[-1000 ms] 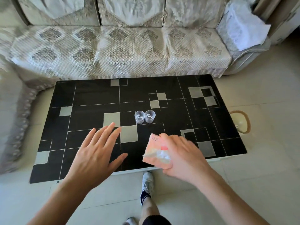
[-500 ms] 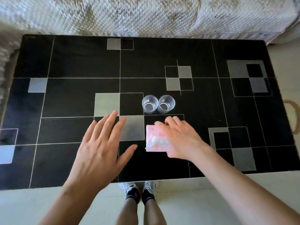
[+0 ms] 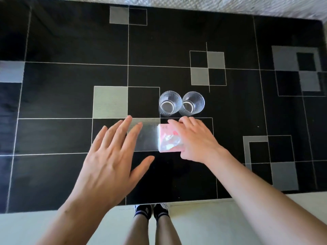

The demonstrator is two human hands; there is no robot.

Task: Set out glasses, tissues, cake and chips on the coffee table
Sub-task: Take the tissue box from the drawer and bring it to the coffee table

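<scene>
Coffee table [image 3: 53, 41]: black top with grey squares and thin white lines, fills most of the head view. Its near edge runs along 6 o'clock, above a pale floor [image 3: 203, 225].

Quilted sofa edge [image 3: 247, 6]: pale strip along the table's far side, 12 to 1 o'clock.

Left hand [image 3: 106, 167]: at 7 o'clock from the table's centre, palm down, all 5 fingers straight and spread, thumb angled out toward 3 o'clock. Holds nothing. Cannot tell whether it touches the tabletop or hangs just above it.

Right hand [image 3: 196, 140]: at 5 o'clock from centre, laid over the right side of the tissue pack [image 3: 167, 138]. Fingers curl over the pack's far edge, thumb sits at its near corner, so the hand clamps the pack from above.

Tissue pack: pink, with a shiny clear wrapper, lying flat low on the table between the 2 hands. Only its left part shows; the rest is under the right hand.

2 legs and dark shoes [image 3: 152, 211]: at 6 o'clock, on the floor just beside the table edge.

2 clear glasses [image 3: 181, 104]: upright, side by side, rims touching or nearly so, at 12 o'clock from the pack, just beside the right fingertips [image 3: 184, 119] but apart from them.
</scene>
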